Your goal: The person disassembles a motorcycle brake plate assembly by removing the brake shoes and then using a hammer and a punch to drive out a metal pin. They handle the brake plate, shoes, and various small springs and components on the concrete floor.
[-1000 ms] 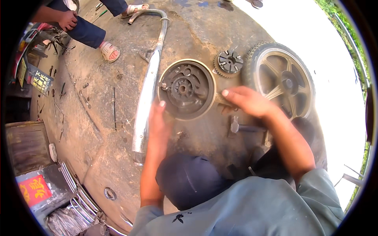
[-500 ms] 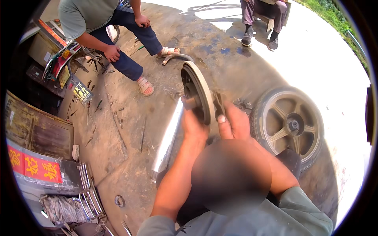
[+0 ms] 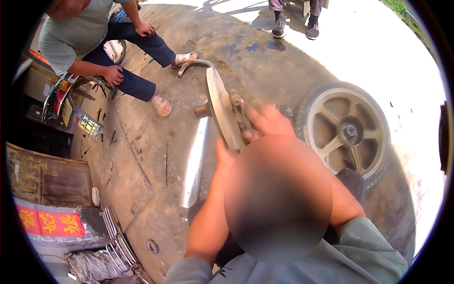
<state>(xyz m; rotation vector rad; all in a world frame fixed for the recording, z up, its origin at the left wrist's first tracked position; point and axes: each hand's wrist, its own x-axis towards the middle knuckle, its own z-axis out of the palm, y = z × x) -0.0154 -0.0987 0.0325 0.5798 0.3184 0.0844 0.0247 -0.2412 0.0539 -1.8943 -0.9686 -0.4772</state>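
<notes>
My left hand, its visible fingers wrapped at the lower edge, grips a round metal brake plate, held upright almost edge-on. My right hand is on the plate's right-hand face, fingers curled at a small lever fitting, slightly blurred. A short cylinder juts from the plate's left face. A chrome exhaust pipe lies on the floor just left of my arms, its curved end beyond the plate. A blurred round patch hides parts of my forearms and lap.
A spoked tyre wheel lies at right. A co-worker in sandals sits at upper left; another person's shoes show at top. Loose tools, a rusty cabinet and metal rails are at left.
The brake plate, flat on the floor a second ago, is raised upright between my hands and has turned further edge-on. My right hand has moved up along it. The view has shifted.
</notes>
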